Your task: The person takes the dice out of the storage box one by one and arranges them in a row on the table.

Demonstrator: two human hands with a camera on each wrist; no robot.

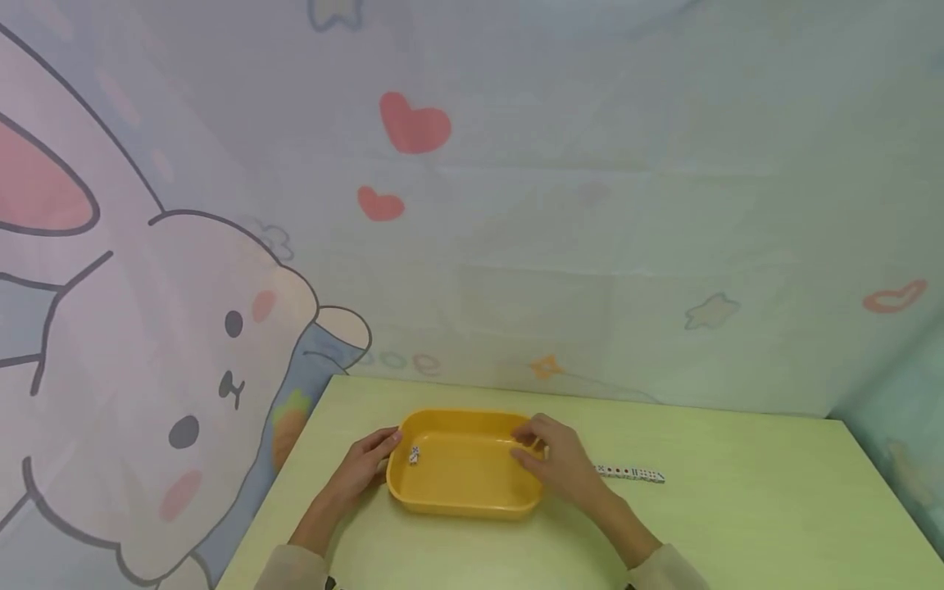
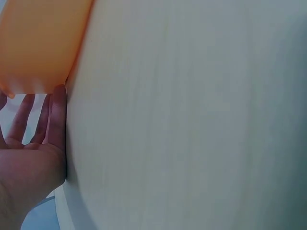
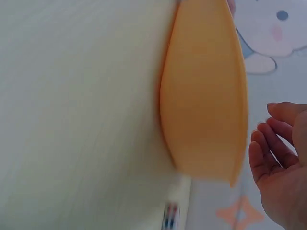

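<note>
A shallow orange plastic tray sits on the pale green table, bracketed at both ends as if to steady it: left hand flat against its left rim, right hand loosely curved at its right rim, neither gripping. One small white die lies inside the tray's left end; a row of white dice lies right of the tray

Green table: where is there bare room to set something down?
The green table is bare right of the row of white dice and in front of the yellow plastic tray. Both tray ends are crowded by the left hand and right hand.
</note>
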